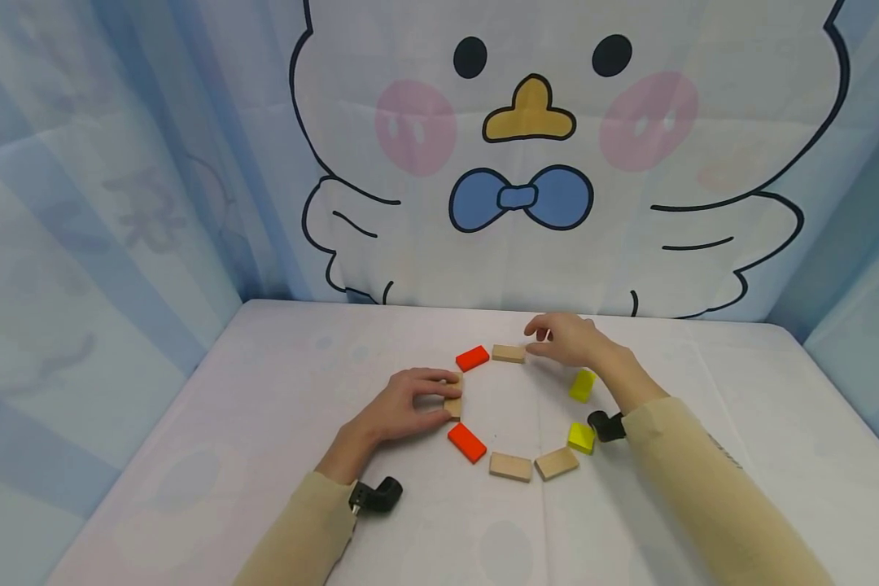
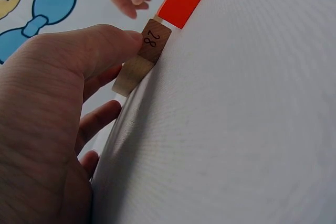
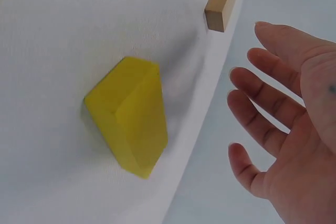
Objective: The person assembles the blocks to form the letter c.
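My left hand (image 1: 403, 407) holds a plain wooden block (image 1: 452, 408) on the left side of a ring of blocks, thumb at its near end and fingers across its far part. In the left wrist view, the thumb presses beside the number 28 on this wooden block (image 2: 152, 40). My right hand (image 1: 567, 340) hovers at the far side of the ring, fingers loosely bent and holding nothing. Its fingertips are close to the right end of another wooden block (image 1: 509, 354). In the right wrist view, the right hand (image 3: 286, 114) is apart from a yellow block (image 3: 131, 116).
One red block (image 1: 472, 358) lies at the ring's far left, another red block (image 1: 467, 443) at its near left. Two wooden blocks, one at the front (image 1: 510, 467) and one angled (image 1: 557, 463), lie nearest. A yellow block (image 1: 582, 438) sits beside the right wrist camera (image 1: 606, 426).
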The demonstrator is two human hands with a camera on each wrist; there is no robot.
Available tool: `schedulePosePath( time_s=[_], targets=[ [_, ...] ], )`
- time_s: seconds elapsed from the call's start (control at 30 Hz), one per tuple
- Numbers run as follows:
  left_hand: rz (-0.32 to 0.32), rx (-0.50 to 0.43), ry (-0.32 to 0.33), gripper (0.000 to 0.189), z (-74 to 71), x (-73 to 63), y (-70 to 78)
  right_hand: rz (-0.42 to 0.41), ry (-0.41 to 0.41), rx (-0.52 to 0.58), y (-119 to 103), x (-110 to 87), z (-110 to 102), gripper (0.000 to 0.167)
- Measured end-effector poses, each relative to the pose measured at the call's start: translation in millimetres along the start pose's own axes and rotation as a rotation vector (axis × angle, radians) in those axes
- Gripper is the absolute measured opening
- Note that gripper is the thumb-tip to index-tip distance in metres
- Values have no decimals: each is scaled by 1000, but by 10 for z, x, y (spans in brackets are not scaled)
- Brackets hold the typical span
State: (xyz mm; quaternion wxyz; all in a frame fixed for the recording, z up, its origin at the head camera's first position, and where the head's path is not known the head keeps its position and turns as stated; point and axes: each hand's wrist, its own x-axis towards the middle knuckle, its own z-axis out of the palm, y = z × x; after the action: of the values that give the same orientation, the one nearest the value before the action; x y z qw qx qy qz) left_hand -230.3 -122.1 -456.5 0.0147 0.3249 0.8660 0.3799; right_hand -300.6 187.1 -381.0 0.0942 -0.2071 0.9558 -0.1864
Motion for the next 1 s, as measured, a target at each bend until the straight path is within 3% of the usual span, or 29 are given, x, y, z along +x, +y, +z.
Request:
schedulePosePath(
  time_s=[0.37,0.73,1.0],
  targets=[
    [-9,-15,-1,32,-2,0,7,16,17,-47,150,-252,-120,30],
    [12,12,4,32,16,12,-11,80,-37,-70,277,-568,-119,28],
    [30,-10,9,32,6,1,-1,56,-28,-85,300,-755,-69,24]
  ],
)
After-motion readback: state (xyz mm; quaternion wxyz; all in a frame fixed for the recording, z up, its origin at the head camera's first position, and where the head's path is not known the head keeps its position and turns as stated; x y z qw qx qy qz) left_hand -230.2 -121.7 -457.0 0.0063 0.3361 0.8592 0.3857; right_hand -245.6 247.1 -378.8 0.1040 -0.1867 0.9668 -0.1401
